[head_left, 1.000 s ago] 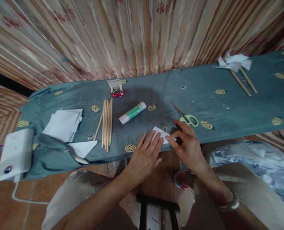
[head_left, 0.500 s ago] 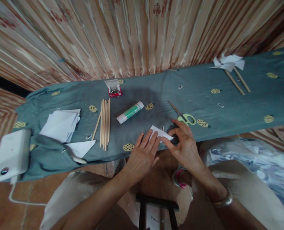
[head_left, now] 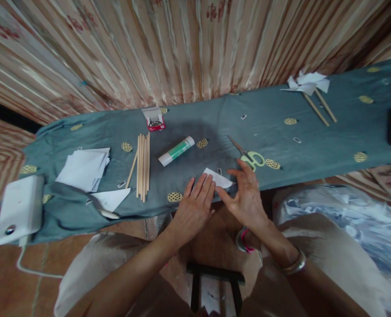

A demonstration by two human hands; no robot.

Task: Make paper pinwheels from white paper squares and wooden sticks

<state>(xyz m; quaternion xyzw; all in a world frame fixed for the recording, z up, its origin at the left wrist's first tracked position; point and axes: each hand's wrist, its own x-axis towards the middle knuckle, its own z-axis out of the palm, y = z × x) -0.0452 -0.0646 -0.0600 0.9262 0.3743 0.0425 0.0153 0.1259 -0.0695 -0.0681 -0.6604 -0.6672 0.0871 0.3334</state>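
Note:
A small white folded paper (head_left: 219,178) lies near the front edge of a long board covered in grey-blue cloth (head_left: 314,145). My left hand (head_left: 195,207) lies flat on the paper's left part, fingers stretched out and together. My right hand (head_left: 246,193) rests at the paper's right side, fingers extended, thumb touching its lower edge. Yellow-handled scissors (head_left: 250,156) lie just beyond my right hand. A green and white glue stick (head_left: 176,150) lies to the upper left of the paper.
Several wooden sticks (head_left: 142,166) lie side by side left of centre, a stack of white paper (head_left: 83,168) further left, a white device (head_left: 19,209) at the far left end. A small red box (head_left: 154,119) sits at the back. Paper pinwheels on sticks (head_left: 310,90) lie at the far right.
My right hand has opened from a curled pinch at the paper's corner to stretched fingers along its right side. My left hand stays flat on the paper. The view drifted slightly.

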